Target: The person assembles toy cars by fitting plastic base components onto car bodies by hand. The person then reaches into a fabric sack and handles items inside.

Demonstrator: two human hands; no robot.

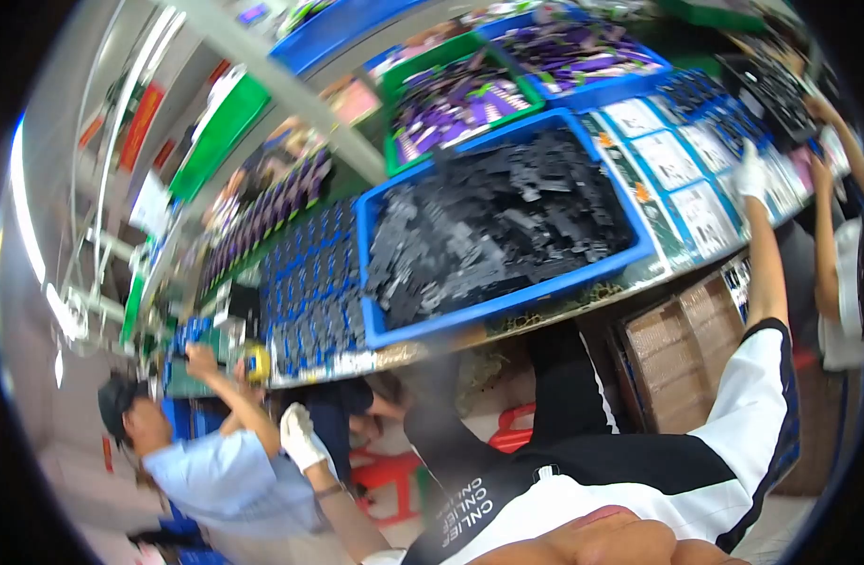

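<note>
My right hand, in a white glove, reaches out over the far right of the table. Its fingers stretch toward several blue holders with black parts, and I see nothing held in it. White printed sheets lie just beside its wrist. My left hand, also gloved in white, is off the table at the lower left. Its fingers are curled together, and whatever they may hold is hidden. Between my hands stands a large blue bin heaped with flat black plastic pieces.
A green crate and a blue crate hold purple-and-white pieces behind the bin. Rows of blue-and-black parts fill the table's left. A person in light blue works there; another person's hand is far right. A red stool stands below.
</note>
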